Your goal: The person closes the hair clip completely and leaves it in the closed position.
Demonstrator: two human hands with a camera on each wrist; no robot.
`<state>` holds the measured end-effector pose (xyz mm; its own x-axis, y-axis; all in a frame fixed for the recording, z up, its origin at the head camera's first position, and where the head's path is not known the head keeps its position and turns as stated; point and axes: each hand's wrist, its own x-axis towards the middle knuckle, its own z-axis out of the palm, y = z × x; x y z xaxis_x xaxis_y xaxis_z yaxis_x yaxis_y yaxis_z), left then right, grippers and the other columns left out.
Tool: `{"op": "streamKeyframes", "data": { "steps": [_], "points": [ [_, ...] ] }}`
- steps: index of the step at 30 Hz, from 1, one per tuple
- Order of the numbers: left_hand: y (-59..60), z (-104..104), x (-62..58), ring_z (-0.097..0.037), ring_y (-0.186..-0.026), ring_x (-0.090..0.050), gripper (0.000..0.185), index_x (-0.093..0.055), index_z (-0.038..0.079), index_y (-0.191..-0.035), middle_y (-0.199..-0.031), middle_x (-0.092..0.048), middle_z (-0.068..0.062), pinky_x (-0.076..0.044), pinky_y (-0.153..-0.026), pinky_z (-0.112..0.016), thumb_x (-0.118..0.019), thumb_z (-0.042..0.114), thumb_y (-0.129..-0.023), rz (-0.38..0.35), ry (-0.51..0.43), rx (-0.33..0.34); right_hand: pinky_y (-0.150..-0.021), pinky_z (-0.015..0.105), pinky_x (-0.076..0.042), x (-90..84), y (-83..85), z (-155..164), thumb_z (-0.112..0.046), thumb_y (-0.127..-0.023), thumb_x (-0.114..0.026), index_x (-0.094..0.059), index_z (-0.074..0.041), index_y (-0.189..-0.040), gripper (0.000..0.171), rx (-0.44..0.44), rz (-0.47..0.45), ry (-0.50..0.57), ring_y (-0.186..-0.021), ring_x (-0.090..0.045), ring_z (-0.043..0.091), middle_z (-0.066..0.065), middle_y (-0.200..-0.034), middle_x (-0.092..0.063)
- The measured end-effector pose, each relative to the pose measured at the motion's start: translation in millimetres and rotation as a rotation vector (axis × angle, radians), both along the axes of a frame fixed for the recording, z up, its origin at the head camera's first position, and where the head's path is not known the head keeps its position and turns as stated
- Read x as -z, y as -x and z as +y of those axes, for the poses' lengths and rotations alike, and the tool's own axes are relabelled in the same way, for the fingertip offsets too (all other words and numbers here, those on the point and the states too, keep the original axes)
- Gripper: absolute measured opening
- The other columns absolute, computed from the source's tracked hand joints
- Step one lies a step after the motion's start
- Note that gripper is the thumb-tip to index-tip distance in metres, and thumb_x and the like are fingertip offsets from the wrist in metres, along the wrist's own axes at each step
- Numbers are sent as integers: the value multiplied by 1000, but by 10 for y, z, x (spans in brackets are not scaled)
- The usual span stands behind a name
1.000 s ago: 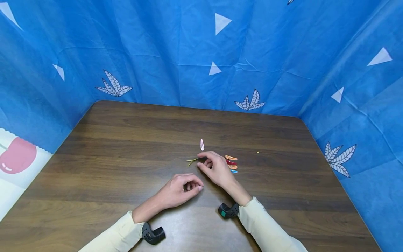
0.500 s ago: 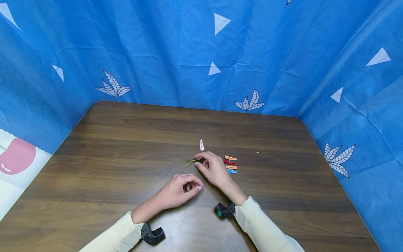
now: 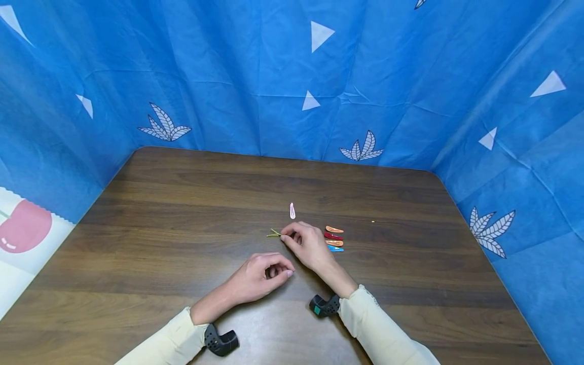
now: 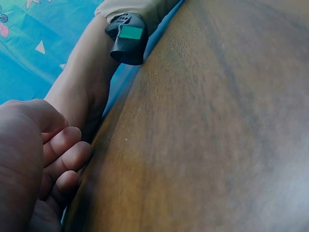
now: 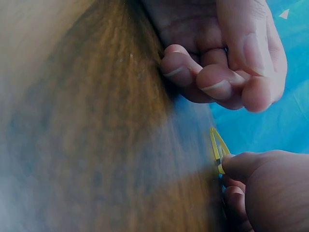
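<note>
Between the thumb and fingers of my right hand (image 3: 310, 247) is a yellow snap hair clip (image 3: 273, 233), its open end pointing left in the head view. In the right wrist view the same hand (image 5: 277, 186) pinches the yellow clip (image 5: 215, 145) near one end, close to the tabletop. My left hand (image 3: 259, 277) rests on the table nearer my body, fingers loosely curled around nothing. A pale pink hair clip (image 3: 292, 210) lies just beyond my right hand. To its right is a column of clips: orange (image 3: 335, 229), red (image 3: 333, 236), another orange (image 3: 335, 243) and blue (image 3: 336, 249).
The brown wooden table (image 3: 191, 203) is bordered by blue patterned curtains (image 3: 228, 76) at the back and sides. A tiny yellow speck (image 3: 372, 221) lies to the right of the clips. Each wrist wears a black camera mount (image 3: 222, 340).
My right hand has shifted slightly left, and the yellow clip has turned in its fingers so its splayed arms lie differently. The left hand has stayed in place.
</note>
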<state>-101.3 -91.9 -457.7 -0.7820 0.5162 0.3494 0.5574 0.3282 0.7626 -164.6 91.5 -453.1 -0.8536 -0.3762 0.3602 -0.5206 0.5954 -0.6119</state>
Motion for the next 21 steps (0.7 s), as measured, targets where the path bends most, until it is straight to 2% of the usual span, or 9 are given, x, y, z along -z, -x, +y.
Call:
{"op": "streamKeyframes", "data": {
  "steps": [12,21],
  "points": [
    [-1,-1,9,3,-72,-55,4,-75,15,-97,-82,-64,11,-50,-63,-19,-71,13,-97,6,-5,5,-60,19,-47,-10,-17,27,-17,-96,-74,-77,-12,-96,5,-1,-14,-20,-67,-55,4,-5,-82,-67],
    [-2,7,19,3,-72,-55,4,-75,15,-97,-81,-64,11,-50,-63,-19,-72,12,-96,3,-15,5,-60,19,-46,-44,-64,69,-18,-97,-73,-75,-14,-95,5,9,-19,37,-67,-54,4,-8,-82,-66]
  ]
}}
